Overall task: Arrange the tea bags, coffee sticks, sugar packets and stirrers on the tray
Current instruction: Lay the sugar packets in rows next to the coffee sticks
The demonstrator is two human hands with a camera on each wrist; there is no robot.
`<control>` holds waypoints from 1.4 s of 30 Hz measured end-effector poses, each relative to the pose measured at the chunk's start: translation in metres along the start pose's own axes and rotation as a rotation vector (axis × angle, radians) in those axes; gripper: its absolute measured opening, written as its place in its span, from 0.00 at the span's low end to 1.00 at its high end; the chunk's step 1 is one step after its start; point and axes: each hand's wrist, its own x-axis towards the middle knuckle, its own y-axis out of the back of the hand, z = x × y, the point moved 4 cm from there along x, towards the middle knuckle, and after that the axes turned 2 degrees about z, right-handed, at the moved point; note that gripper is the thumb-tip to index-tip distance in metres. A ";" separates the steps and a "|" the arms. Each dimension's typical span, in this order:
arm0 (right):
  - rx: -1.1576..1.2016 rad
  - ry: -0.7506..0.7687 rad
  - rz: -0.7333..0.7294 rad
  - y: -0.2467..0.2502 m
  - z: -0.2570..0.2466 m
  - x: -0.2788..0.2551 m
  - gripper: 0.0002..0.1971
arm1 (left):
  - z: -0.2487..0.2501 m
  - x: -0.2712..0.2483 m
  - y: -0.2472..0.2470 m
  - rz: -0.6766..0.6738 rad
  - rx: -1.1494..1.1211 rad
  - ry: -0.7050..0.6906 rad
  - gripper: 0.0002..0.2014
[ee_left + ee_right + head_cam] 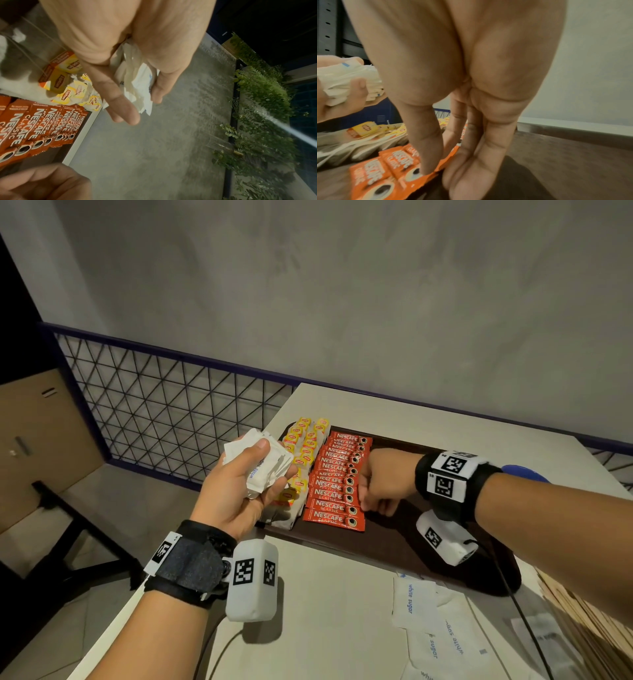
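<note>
Coffee sticks (337, 484): red, white lettering, black cup print. Tea bags (303, 453): yellow tags, red logo. Sugar packets (263, 467): white, blue text. Tray (404, 529): dark brown. Table (325, 611): cream.
</note>
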 end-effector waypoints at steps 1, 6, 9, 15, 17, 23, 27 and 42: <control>0.007 -0.008 -0.022 -0.004 0.001 -0.002 0.13 | 0.000 0.000 0.000 -0.002 0.001 0.000 0.24; 0.068 -0.009 -0.065 -0.012 -0.003 -0.006 0.14 | 0.000 -0.001 -0.001 -0.009 0.005 0.000 0.23; 0.062 -0.006 -0.046 -0.014 -0.008 -0.006 0.13 | 0.000 -0.002 -0.002 -0.010 0.002 -0.003 0.23; 0.026 -0.033 0.022 -0.001 -0.007 -0.007 0.10 | 0.001 -0.002 -0.002 -0.018 0.011 0.000 0.25; 0.018 -0.036 0.052 0.004 -0.005 -0.006 0.09 | 0.001 -0.002 -0.002 -0.022 0.006 0.005 0.26; 0.013 -0.045 0.109 0.008 0.002 0.003 0.08 | 0.001 -0.003 -0.003 -0.027 0.000 0.002 0.28; 0.028 -0.028 0.106 0.004 0.001 0.010 0.14 | 0.001 -0.003 -0.003 -0.028 0.009 0.002 0.31; -0.314 0.023 0.261 0.019 -0.020 0.012 0.10 | 0.002 -0.006 -0.003 -0.011 -0.010 0.013 0.20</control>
